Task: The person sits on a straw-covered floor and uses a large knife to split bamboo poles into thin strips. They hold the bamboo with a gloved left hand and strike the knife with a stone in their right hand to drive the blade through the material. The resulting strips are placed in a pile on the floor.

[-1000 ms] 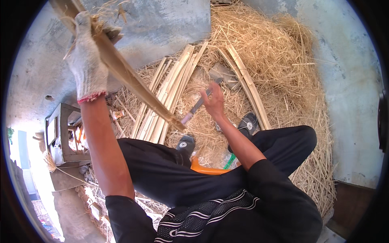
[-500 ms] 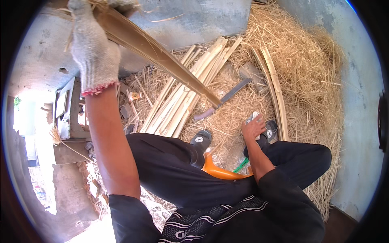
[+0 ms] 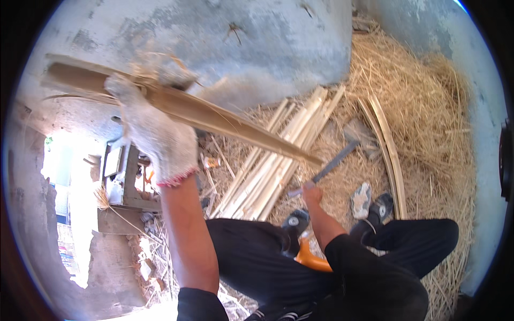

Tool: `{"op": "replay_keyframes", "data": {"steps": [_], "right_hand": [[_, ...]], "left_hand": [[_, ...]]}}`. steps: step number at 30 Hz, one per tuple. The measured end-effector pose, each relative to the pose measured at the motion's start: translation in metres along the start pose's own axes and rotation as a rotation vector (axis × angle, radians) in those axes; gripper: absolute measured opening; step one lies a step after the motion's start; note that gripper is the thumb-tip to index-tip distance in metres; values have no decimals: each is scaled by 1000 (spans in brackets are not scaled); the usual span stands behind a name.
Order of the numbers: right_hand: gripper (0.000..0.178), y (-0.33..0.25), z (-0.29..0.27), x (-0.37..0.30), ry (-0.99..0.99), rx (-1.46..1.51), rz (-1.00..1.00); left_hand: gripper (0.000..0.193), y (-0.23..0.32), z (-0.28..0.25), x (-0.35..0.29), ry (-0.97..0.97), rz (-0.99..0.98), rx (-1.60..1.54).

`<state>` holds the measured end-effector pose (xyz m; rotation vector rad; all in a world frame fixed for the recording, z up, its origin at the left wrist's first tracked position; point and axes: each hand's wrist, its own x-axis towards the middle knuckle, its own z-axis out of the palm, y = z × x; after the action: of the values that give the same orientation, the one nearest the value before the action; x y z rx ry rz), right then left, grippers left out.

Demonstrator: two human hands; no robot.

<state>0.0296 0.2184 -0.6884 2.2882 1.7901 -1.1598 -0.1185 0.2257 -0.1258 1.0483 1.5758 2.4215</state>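
My left hand (image 3: 155, 125), in a grey knitted work glove with a red cuff, is closed around a long split bamboo strip (image 3: 230, 120). The strip is raised and slants down to the right, its hollow side showing. My bare right hand (image 3: 312, 193) is closed at the handle of a long-bladed knife (image 3: 337, 160) low over the straw; the handle end pokes out left of the hand, and the blade points up and right. A whitish stone-like lump (image 3: 361, 200) rests on the straw beside my right foot.
Pale bamboo strips (image 3: 286, 152) lie in a bundle beyond my left leg. Two curved strips (image 3: 386, 150) lie at the right, beside heaped straw (image 3: 423, 107). Between my legs shows an orange plastic piece (image 3: 313, 261). Grey walls (image 3: 267, 48) stand close ahead and right.
My right hand has left the whitish lump by my right foot and moved left onto the knife handle. The bamboo strip in my left hand has come lower in view.
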Motion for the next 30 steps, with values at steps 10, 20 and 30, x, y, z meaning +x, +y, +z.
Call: {"op": "replay_keyframes", "data": {"steps": [10,20,30], "right_hand": [[55,-17,2,-18,245,374,232],[20,146,-139,-30,-216,1172,404],[20,64,-359,-196,498,1205,-532]], "left_hand": [[27,-46,37,-19,-302,-241,-196],[33,-48,59,-25,-503,-294,-62],[35,-1,60,-42,-1008,-140,244]]}}
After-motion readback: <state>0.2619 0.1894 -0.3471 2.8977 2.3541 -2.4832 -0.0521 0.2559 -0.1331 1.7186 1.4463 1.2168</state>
